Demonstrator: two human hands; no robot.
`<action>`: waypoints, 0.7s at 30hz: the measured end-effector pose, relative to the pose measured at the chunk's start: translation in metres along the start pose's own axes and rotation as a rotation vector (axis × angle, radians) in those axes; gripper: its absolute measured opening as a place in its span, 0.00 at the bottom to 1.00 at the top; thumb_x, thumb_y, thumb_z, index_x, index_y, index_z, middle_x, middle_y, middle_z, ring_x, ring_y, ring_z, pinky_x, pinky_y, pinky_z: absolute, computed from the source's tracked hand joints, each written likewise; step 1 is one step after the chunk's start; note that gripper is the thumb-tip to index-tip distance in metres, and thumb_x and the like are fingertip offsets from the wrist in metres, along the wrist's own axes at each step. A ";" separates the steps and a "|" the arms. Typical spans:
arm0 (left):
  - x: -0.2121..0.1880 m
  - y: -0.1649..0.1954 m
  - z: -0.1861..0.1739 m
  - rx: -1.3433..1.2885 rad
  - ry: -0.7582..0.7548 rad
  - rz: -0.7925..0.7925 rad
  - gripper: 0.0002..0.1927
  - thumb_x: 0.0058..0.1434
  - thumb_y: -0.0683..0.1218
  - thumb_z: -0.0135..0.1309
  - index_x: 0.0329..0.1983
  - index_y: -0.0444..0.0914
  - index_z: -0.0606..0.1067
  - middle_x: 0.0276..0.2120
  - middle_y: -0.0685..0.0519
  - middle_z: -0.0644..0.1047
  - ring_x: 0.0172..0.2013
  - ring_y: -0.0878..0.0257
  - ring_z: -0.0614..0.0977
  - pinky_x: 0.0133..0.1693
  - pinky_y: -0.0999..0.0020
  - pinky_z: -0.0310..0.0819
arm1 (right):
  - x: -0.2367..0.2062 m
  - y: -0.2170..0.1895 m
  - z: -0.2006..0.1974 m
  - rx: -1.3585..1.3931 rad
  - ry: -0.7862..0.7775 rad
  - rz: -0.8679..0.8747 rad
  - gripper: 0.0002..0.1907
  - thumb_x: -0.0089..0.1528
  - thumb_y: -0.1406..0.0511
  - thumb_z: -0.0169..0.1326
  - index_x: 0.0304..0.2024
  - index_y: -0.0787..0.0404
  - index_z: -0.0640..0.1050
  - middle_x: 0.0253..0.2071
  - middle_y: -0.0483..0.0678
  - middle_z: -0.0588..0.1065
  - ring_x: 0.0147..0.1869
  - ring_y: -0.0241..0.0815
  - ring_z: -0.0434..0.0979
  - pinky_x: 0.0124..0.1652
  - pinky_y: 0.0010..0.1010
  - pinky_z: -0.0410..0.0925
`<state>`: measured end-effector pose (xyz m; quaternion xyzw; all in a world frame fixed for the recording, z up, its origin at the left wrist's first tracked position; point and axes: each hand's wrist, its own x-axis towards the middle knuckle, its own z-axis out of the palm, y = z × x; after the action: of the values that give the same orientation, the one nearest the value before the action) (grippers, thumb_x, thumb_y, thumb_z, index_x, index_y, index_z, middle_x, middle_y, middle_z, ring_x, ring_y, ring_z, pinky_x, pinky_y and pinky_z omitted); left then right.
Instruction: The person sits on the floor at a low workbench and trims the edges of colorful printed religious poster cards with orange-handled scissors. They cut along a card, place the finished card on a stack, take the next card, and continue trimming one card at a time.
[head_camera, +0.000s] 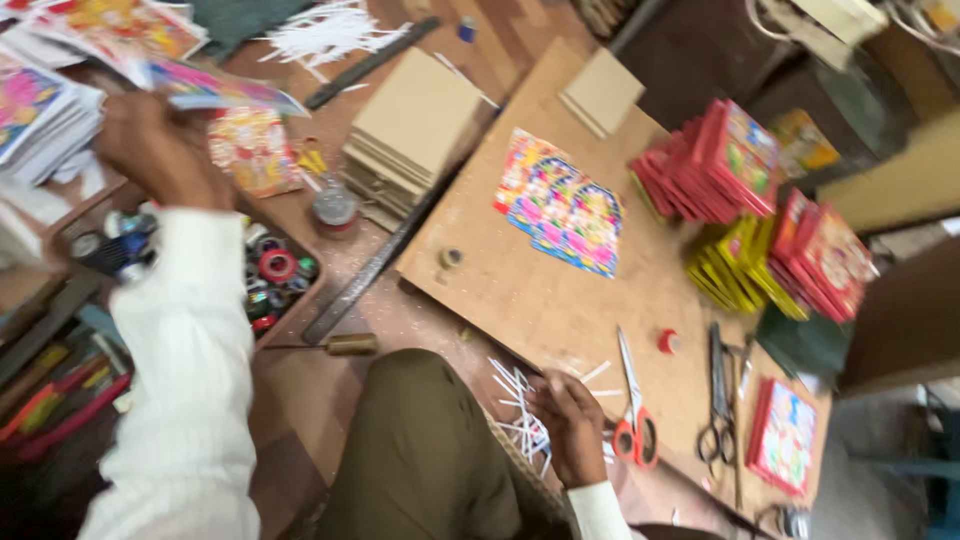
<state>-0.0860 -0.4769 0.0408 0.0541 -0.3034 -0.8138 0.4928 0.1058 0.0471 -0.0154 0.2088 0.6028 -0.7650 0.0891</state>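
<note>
1. Left hand (160, 150): fingers closed around a colourful printed sheet (215, 90), raised beside stacked prints (40, 115).
2. Right hand (572, 425): fingers curled, resting on white paper strips (520, 410) at the board's (520, 290) near edge; whether they grip any, I cannot tell.
3. Red-handled scissors (632, 420) just beside the right hand.
4. Red and yellow packets (745, 200) at the far side.
5. Wooden floor (300, 390) beneath.

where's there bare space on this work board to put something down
The board is bare in its middle, between the colourful printed sheets and the orange-handled scissors, and along its left edge around the small tape roll. The far right is crowded with red and yellow packet stacks; paper strips lie by the right hand.
</note>
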 end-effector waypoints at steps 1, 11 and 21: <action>-0.034 -0.007 0.013 0.070 -0.003 -0.104 0.05 0.63 0.37 0.53 0.33 0.39 0.71 0.30 0.52 0.74 0.29 0.61 0.77 0.31 0.66 0.75 | -0.003 -0.012 0.007 0.052 -0.081 -0.012 0.24 0.64 0.59 0.55 0.56 0.70 0.74 0.50 0.60 0.79 0.50 0.52 0.80 0.52 0.43 0.73; -0.383 -0.026 0.062 0.337 -0.820 -1.011 0.11 0.61 0.43 0.59 0.29 0.29 0.76 0.27 0.50 0.78 0.30 0.66 0.76 0.34 0.69 0.71 | -0.015 -0.090 -0.039 0.445 -0.156 0.009 0.23 0.64 0.66 0.50 0.61 0.67 0.68 0.57 0.56 0.76 0.58 0.50 0.78 0.59 0.47 0.70; -0.439 -0.059 0.146 0.531 -1.074 -0.731 0.22 0.56 0.41 0.65 0.52 0.33 0.73 0.43 0.50 0.81 0.42 0.67 0.82 0.44 0.68 0.78 | 0.016 -0.081 -0.125 0.058 -0.018 -0.358 0.17 0.62 0.73 0.57 0.53 0.71 0.76 0.48 0.52 0.80 0.49 0.41 0.81 0.52 0.33 0.73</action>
<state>0.0352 -0.0270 0.0337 -0.1384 -0.6557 -0.7398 -0.0606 0.0865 0.1899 0.0258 0.0937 0.6072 -0.7874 -0.0494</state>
